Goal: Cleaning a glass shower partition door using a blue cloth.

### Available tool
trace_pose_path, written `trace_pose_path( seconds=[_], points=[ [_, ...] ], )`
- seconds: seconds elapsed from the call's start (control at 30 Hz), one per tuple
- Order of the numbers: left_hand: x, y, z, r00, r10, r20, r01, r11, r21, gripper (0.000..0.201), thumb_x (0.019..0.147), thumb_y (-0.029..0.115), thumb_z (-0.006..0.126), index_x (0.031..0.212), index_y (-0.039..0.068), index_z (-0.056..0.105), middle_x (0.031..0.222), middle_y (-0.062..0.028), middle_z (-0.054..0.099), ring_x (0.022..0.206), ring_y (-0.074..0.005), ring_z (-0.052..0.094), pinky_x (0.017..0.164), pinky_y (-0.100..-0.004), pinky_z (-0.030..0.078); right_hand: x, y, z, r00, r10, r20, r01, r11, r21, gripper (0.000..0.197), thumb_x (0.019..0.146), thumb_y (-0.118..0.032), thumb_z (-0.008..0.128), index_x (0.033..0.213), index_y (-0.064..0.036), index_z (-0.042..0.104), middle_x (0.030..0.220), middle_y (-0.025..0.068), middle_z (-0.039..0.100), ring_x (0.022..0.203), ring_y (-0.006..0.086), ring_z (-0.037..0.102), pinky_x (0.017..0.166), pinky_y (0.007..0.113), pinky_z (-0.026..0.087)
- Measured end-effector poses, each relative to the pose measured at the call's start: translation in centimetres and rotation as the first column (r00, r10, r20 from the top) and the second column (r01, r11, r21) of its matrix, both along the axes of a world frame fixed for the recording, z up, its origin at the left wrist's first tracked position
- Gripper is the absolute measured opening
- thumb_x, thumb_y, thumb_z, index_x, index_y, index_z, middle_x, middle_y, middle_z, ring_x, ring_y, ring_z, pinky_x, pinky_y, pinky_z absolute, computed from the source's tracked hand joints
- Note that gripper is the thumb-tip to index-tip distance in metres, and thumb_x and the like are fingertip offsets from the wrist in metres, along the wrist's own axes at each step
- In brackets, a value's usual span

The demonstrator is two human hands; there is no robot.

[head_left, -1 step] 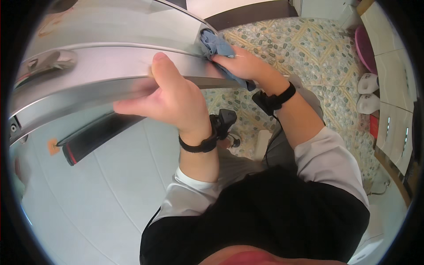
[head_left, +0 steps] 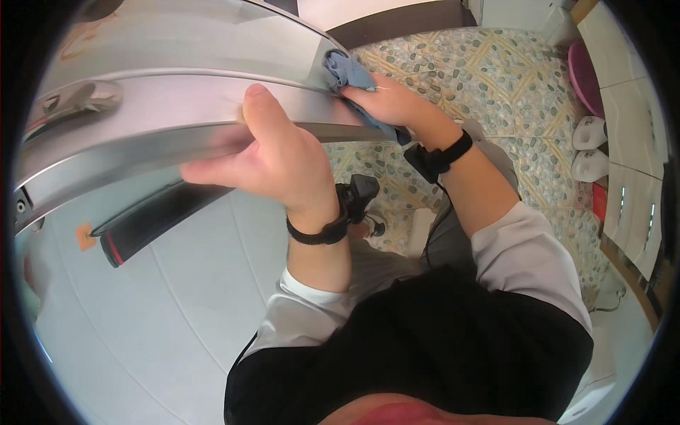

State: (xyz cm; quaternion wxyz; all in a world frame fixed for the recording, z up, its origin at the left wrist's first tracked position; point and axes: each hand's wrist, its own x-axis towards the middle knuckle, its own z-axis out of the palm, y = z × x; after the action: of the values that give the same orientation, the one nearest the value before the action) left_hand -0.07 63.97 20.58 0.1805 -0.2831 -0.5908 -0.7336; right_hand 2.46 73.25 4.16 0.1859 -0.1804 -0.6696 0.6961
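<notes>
A silver metal door [head_left: 205, 99], seen along its top and edge, crosses the upper left. My left hand [head_left: 287, 166] is against its near side, thumb up over the edge and index finger stretched out to the left along the metal; the other fingers are hidden. At the door's right end, my right hand [head_left: 386, 103] is closed on a crumpled blue-grey cloth [head_left: 347, 71], pressed to the metal. One end of the cloth hangs down below the hand. A lever handle [head_left: 85, 99] juts from the door at the far left.
Below the door, a long black object with a red stripe [head_left: 156, 216] lies along a pale panelled wall [head_left: 163, 304]. Pebble-patterned flooring [head_left: 453, 71] spreads to the right. White slippers [head_left: 590, 159], a pink basin [head_left: 584, 81] and white cabinets [head_left: 634, 142] line the right side.
The upper end of the cloth has shifted slightly down toward me. Both hands stay nearly where they were.
</notes>
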Motion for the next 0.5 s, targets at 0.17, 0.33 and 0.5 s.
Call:
trace_pose_path(
  seconds=[0.17, 0.33, 0.5],
  points=[
    [0.6, -0.2, 0.0, 0.999, 0.030, 0.034, -0.027, 0.996, -0.088, 0.055, 0.085, -0.002, 0.068, 0.121, -0.005, 0.027, 0.118, -0.0198, 0.050, 0.103, -0.0188, 0.054, 0.092, -0.0328, 0.049, -1.7, 1.3, -2.7, 0.968, -0.002, 0.252, -0.033, 0.991, 0.132, 0.040, 0.096, -0.037, 0.058, 0.122, -0.0082, 0.067, 0.114, 0.0206, 0.071, 0.104, 0.0377, 0.066, 0.091, 0.042, 0.050],
    [-0.5, -1.4, -0.2, 0.998, 0.001, -0.056, -0.005, 0.998, -0.061, 0.056, 0.085, -0.003, 0.068, 0.123, -0.005, 0.027, 0.122, -0.0200, 0.048, 0.108, -0.0199, 0.052, 0.097, -0.0338, 0.046, -3.0, 0.6, -3.8, 0.965, -0.017, 0.262, -0.027, 0.986, 0.165, 0.040, 0.095, -0.037, 0.058, 0.122, -0.0084, 0.067, 0.113, 0.0206, 0.071, 0.104, 0.0395, 0.066, 0.091, 0.042, 0.050],
    [-1.9, -4.1, -0.2, 0.998, 0.015, -0.061, -0.018, 0.999, -0.049, 0.059, 0.083, -0.005, 0.066, 0.127, -0.005, 0.026, 0.128, -0.0209, 0.047, 0.112, -0.0207, 0.052, 0.101, -0.0345, 0.044, -4.4, -1.0, -2.3, 0.928, 0.031, 0.371, -0.113, 0.973, 0.203, 0.055, 0.090, -0.045, 0.052, 0.129, -0.0079, 0.065, 0.123, 0.0242, 0.067, 0.113, 0.0420, 0.063, 0.099, 0.045, 0.050]
  ],
)
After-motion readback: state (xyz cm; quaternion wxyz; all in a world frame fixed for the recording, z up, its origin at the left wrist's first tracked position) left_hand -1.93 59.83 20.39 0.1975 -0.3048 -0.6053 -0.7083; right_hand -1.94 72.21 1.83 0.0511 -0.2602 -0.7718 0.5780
